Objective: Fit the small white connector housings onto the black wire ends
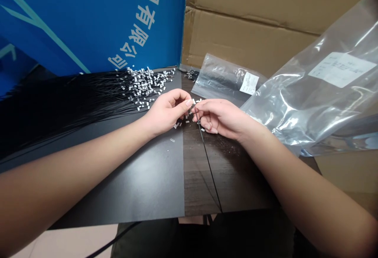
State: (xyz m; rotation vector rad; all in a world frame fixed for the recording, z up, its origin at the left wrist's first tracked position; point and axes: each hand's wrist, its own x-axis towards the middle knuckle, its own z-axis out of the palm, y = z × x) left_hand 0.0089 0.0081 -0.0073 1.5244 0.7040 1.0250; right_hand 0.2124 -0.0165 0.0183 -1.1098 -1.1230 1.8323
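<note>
A thin black cable (209, 162) runs from my fingertips down to the table's front edge. My left hand (165, 112) is closed in a pinch at the cable's upper end, thumb against forefinger, with a small white bit showing at the tips. Close beside it, my right hand (223, 119) pinches the same end, its other fingers curled. The fingers partly hide that end. Small loose white pieces (178, 125) lie on the table below and behind my hands.
To the left lies a large bundle of black cables (65, 104) with white-tagged ends (147, 82). A blue printed box (88, 17) and a brown carton (251, 25) stand behind. Clear plastic bags, a small one (218, 78) and a large one (295, 100), lie at the right.
</note>
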